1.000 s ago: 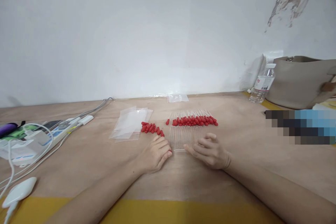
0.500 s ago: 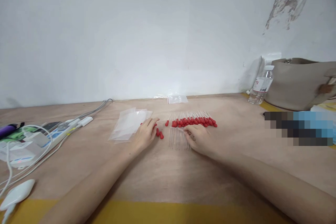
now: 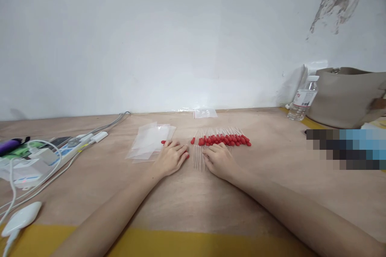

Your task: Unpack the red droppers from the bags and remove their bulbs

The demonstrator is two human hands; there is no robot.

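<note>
My left hand (image 3: 171, 158) is low over the table with its fingers curled, and a small red rubber bulb (image 3: 187, 156) shows at its fingertips. Another red bulb peeks out behind its knuckles. My right hand (image 3: 219, 160) is bent over a row of thin clear glass tubes (image 3: 198, 158), fingertips closed on a tube there; its grip is partly hidden. Just beyond lies a dense row of assembled droppers (image 3: 224, 139), red bulbs toward me and clear tubes pointing away. One separate dropper (image 3: 193, 140) lies at the row's left end.
Clear plastic bags (image 3: 149, 141) lie left of my left hand, and a smaller bag (image 3: 205, 113) rests by the wall. A power strip (image 3: 68, 154) with chargers and cables occupies the left side. At right stand a water bottle (image 3: 304, 98) and a grey-beige bag (image 3: 343, 98).
My right hand has shifted left along the glass tubes. My left hand has moved slightly right and now covers most of the loose red bulbs that lay beside it.
</note>
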